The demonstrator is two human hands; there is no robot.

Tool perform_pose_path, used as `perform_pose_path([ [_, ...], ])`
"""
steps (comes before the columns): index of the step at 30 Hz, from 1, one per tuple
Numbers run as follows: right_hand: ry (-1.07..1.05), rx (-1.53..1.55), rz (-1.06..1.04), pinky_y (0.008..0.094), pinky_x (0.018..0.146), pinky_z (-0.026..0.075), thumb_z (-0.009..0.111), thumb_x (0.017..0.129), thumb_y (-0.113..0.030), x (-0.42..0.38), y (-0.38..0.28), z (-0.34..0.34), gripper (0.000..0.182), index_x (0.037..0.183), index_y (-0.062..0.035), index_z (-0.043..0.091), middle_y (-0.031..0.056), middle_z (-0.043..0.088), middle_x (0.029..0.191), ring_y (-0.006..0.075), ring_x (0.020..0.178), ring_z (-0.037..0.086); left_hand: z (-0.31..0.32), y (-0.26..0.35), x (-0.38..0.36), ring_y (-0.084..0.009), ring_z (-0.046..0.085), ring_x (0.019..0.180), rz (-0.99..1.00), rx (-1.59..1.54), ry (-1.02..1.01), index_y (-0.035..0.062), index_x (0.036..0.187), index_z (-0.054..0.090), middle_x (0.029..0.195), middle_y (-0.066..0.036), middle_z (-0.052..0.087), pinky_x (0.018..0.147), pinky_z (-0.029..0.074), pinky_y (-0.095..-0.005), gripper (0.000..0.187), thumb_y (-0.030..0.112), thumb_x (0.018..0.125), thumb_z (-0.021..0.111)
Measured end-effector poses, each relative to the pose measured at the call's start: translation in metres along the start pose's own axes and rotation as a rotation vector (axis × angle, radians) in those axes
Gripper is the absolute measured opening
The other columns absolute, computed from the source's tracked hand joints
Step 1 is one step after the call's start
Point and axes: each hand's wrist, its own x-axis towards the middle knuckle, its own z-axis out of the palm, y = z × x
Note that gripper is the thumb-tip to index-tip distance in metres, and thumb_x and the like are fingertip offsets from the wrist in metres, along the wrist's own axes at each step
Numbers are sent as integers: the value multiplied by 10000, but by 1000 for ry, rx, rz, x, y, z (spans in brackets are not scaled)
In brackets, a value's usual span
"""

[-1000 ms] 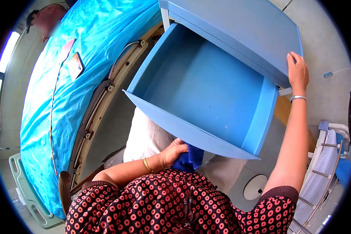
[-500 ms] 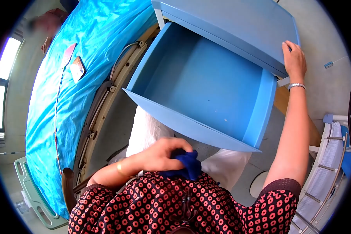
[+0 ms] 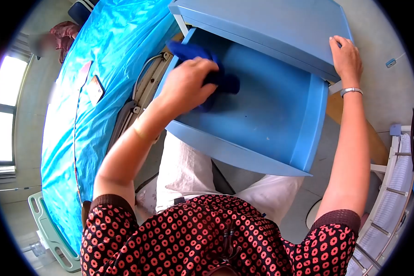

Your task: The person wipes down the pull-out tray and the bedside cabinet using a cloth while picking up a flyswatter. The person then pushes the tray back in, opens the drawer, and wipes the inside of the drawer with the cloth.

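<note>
A dark blue cloth [image 3: 227,83] is gripped in my left hand [image 3: 188,85], over the left part of the pulled-out blue drawer [image 3: 262,110]. Part of the cloth spreads up past the drawer's left wall, blurred by motion. A few small specks show on the drawer's floor. My right hand [image 3: 347,60] rests on the right edge of the light blue cabinet [image 3: 267,27], its fingers curled over the top; nothing shows in it.
A bed with a shiny blue cover [image 3: 110,60] lies on the left, bearing a phone [image 3: 95,89] and a cord. A metal-railed bed [image 3: 391,193] stands at the right. My legs are under the drawer front. Part of another person [image 3: 64,37] shows at the upper left.
My left hand has moved from near my lap up and forward over the drawer with the cloth, which now hangs more spread out. My right hand has stayed on the cabinet edge.
</note>
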Motion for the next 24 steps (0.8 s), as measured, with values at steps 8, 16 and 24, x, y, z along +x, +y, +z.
perform_pose_path([
  [8,2,-22,-24,379,877,430,420,869,-422,1,2,0,394,1072,-145,612,18,578,1140,260,1044,521,41,-15,23,-253,542,933,105,404,-582,76,995,624,962,-73,592,844,446,-341,312,243,736,674],
  [16,40,35,-55,379,848,437,441,872,-401,-4,3,-2,355,1040,-144,618,43,597,1085,282,1009,538,9,-12,32,-304,587,845,66,104,-16,34,936,621,875,-111,623,705,483,-326,190,173,817,570],
  [24,181,128,-22,411,800,448,532,798,-277,-21,-22,-23,254,788,-48,641,144,615,900,320,905,562,-49,-37,56,-231,608,925,-440,-1395,333,48,1153,508,993,-106,629,824,483,-378,363,311,945,370],
])
